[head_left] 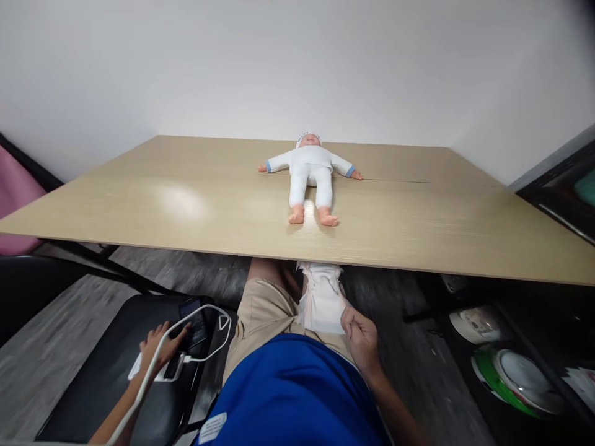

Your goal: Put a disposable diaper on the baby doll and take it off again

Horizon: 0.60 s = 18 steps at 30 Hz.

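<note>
A baby doll (310,176) in a white suit and cap lies on its back in the middle of the wooden table (186,204), feet toward me. Below the table's front edge, my right hand (359,334) is closed on the edge of a white diaper (321,298) resting on my lap. My left hand (160,347) lies with fingers stretched out on a phone (195,325) and a white power bank on a black seat (102,378) to my left. A white cable (204,313) loops over that hand.
A pink object (16,198) stands at the far left beside the table. Low on the right, a dark shelf holds a green and white round appliance (515,378) and other white items. The floor is grey wood.
</note>
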Each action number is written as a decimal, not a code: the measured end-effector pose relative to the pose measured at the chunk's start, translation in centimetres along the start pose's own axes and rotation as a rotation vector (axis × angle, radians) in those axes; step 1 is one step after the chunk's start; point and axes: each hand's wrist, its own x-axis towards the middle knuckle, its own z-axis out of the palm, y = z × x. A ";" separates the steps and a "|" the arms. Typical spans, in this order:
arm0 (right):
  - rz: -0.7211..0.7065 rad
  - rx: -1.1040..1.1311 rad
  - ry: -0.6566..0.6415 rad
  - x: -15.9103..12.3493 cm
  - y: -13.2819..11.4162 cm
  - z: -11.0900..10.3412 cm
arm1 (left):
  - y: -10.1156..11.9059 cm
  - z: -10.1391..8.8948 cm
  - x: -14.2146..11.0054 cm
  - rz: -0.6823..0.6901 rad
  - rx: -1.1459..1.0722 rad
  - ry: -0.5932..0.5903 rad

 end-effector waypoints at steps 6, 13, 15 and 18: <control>0.015 -0.062 -0.023 1.0 -0.8 -1.2 | 1.4 -0.1 2.6 -0.157 -0.088 -0.014; 0.208 -0.310 0.106 1.9 2.1 -6.1 | 4.6 -0.8 -8.9 0.370 -0.288 0.006; 0.271 -0.356 0.164 2.5 4.1 -6.8 | 8.2 -2.0 -12.4 0.965 -0.457 -0.085; 0.324 -0.369 0.202 3.7 7.0 -6.6 | 16.4 -4.6 -14.0 1.209 -0.642 -0.235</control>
